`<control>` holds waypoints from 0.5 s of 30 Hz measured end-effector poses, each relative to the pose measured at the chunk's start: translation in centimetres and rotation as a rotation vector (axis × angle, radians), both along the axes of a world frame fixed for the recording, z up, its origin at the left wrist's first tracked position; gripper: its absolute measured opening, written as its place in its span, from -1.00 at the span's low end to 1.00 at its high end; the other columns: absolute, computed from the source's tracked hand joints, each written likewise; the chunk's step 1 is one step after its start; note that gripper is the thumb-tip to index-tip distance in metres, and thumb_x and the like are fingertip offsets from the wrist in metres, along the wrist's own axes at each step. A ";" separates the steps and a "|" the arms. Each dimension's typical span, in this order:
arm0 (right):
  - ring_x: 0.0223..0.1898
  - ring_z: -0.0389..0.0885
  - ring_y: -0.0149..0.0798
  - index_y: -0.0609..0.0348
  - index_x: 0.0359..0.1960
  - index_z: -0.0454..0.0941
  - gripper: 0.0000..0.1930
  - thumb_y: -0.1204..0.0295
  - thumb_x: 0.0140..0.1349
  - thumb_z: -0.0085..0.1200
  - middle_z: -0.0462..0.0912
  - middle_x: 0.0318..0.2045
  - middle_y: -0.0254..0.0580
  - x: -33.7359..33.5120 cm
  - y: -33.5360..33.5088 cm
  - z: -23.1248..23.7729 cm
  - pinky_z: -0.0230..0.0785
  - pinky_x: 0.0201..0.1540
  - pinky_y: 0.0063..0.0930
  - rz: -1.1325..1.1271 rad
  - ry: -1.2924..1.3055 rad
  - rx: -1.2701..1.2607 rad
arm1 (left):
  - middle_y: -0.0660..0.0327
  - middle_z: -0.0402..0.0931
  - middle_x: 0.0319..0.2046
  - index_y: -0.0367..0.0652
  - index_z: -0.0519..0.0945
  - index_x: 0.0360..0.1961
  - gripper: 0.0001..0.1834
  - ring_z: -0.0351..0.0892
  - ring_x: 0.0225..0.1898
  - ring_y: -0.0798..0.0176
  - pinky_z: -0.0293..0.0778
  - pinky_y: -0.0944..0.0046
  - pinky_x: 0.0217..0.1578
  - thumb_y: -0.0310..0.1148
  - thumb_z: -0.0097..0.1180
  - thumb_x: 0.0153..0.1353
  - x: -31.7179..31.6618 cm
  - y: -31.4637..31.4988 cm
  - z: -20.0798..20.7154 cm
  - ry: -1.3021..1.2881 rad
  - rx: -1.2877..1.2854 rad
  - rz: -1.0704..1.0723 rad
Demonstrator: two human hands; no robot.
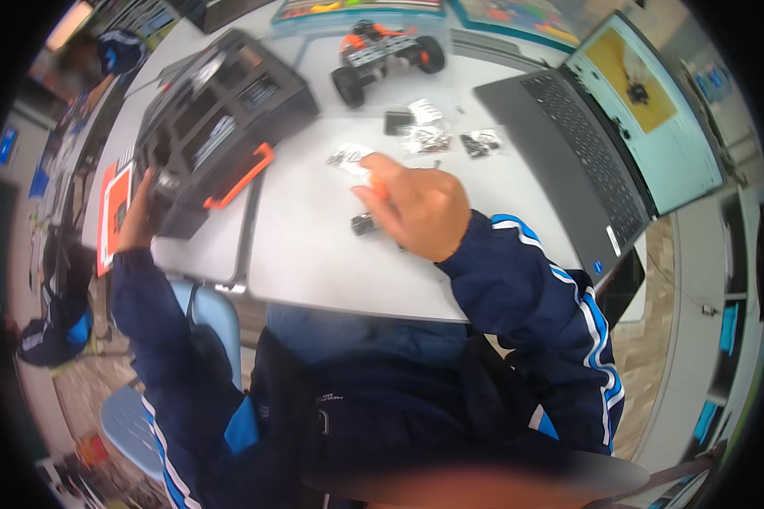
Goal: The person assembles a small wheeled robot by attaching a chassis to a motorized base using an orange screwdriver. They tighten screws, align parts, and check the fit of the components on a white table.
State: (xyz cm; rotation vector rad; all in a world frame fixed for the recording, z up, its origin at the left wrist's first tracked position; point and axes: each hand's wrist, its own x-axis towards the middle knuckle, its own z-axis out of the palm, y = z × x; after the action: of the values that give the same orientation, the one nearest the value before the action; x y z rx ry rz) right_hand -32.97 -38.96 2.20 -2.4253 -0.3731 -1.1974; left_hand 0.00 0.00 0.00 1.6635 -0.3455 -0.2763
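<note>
My left hand (136, 222) grips the near left side of a black plastic case (284, 110) with an orange handle (242, 176); most of its fingers are hidden by the case. The case sits tilted on the table, with see-through windows in its top. My right hand (429, 210) is over the middle of the table, its fingers closed on a small orange thing (379, 186), too covered to name. Just beneath those fingers is a small dark metal-looking part (363, 224). A small clear bag of parts (345, 158) lies beyond the fingertips.
More bags of small parts (426, 138) (481, 142) lie farther back. Behind them stands an orange and black model car (382, 55) with big wheels. An open laptop (560, 127) takes up the right side. Orange-edged printed sheets (110, 216) lie left of the case.
</note>
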 end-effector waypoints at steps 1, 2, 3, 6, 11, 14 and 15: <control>-0.65 0.57 -0.24 0.20 0.02 0.47 -0.58 0.43 0.14 0.30 0.59 -0.62 -0.25 -0.2 0.0 0.0 0.39 -0.58 -0.40 -0.006 0.020 0.004 | 0.19 0.31 0.32 -0.19 0.37 0.32 -0.29 0.31 0.31 0.27 0.32 0.22 0.22 0.04 0.16 0.28 -0.7 0.6 -0.2 0.112 0.107 0.081; -0.64 0.58 -0.21 0.19 0.00 0.47 -0.61 0.41 0.16 0.28 0.59 -0.60 -0.23 -0.3 0.2 0.1 0.39 -0.56 -0.39 -0.004 0.062 0.014 | 0.14 0.36 0.27 -0.19 0.39 0.29 -0.27 0.34 0.27 0.21 0.35 0.20 0.18 0.10 0.15 0.27 -0.5 0.6 -0.2 0.210 0.144 0.144; -0.65 0.57 -0.21 0.19 0.00 0.47 -0.61 0.42 0.15 0.29 0.59 -0.61 -0.23 -0.3 0.4 0.1 0.39 -0.57 -0.40 -0.008 0.054 0.015 | 0.10 0.41 0.22 -0.20 0.41 0.27 -0.24 0.38 0.23 0.16 0.38 0.18 0.14 0.17 0.14 0.25 -0.3 0.6 -0.2 0.304 0.169 0.194; -0.68 0.55 -0.22 0.21 -0.01 0.48 -0.60 0.45 0.12 0.32 0.57 -0.64 -0.24 -0.1 0.5 0.2 0.37 -0.59 -0.43 -0.021 0.074 0.031 | 0.07 0.46 0.16 -0.18 0.48 0.20 -0.23 0.47 0.12 0.08 0.43 0.12 0.07 0.27 0.05 0.24 -0.5 0.7 0.2 0.296 0.300 0.252; -0.70 0.52 -0.28 0.21 -0.01 0.48 -0.59 0.47 0.12 0.32 0.53 -0.67 -0.29 0.0 0.6 -0.2 0.34 -0.62 -0.46 -0.044 0.072 0.034 | 0.27 0.61 -0.12 -0.05 0.55 0.08 -0.41 0.60 -0.16 0.28 0.54 0.07 -0.17 0.21 -0.02 0.31 0.8 0.0 0.5 0.247 0.595 0.346; -0.73 0.49 -0.34 0.20 -0.01 0.48 -0.59 0.47 0.12 0.33 0.50 -0.70 -0.31 0.0 0.7 -0.4 0.31 -0.64 -0.50 -0.046 0.084 0.069 | 0.20 0.60 -0.13 -0.17 0.55 0.04 -0.41 0.63 -0.19 0.18 0.57 -0.04 -0.19 0.16 -0.03 0.34 2.0 -0.2 1.8 0.166 0.640 0.380; -0.73 0.49 -0.35 0.20 -0.01 0.48 -0.60 0.47 0.12 0.33 0.49 -0.71 -0.32 0.0 0.7 -0.5 0.30 -0.64 -0.50 -0.048 0.091 0.079 | 0.15 0.61 -0.13 -0.19 0.54 0.03 -0.44 0.66 -0.19 0.14 0.60 -0.04 -0.24 0.11 -0.04 0.36 2.2 0.2 2.7 0.117 0.655 0.352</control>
State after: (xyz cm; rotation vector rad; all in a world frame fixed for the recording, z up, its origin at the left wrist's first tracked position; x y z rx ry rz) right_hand -32.95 -38.29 1.73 -2.4228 -0.2367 -1.0959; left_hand 2.19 0.15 2.69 2.2988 0.1537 -0.2318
